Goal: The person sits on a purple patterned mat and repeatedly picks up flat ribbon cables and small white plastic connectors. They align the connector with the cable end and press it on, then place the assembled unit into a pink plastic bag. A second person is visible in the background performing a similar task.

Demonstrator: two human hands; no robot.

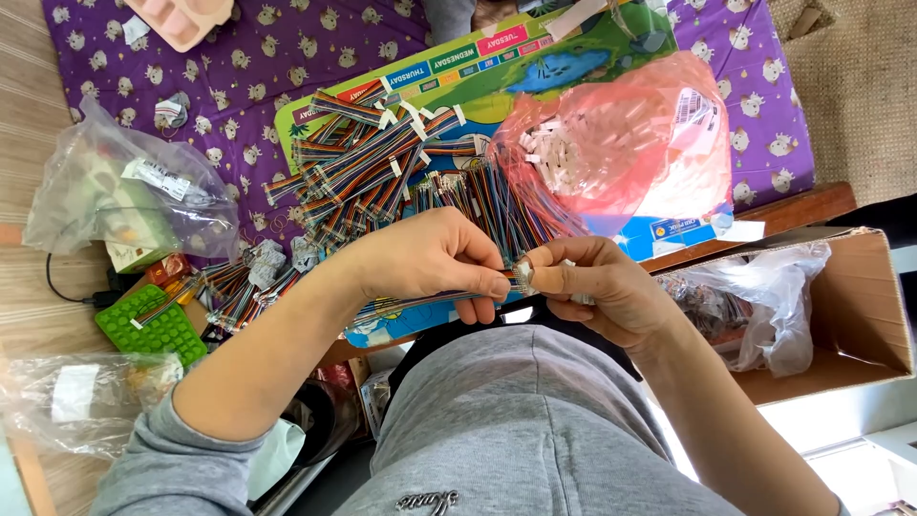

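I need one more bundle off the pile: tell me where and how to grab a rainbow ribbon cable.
Pinch a ribbon cable mid-length, across its flat width, coming from above. The top ones lie flat and loose on the pile; their ends carry white tags and connectors, so the bare striped middle probably gives fingers the cleanest hold.

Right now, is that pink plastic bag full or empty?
Partly full. The pink plastic bag lies puffed up on the colourful board, with small white pieces showing through its film.

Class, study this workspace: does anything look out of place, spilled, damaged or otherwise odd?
Nothing looks damaged or spilled. The ribbon cables lie in a loose, criss-crossed heap on the board, not stacked. The left hand and right hand hold one cable between them.
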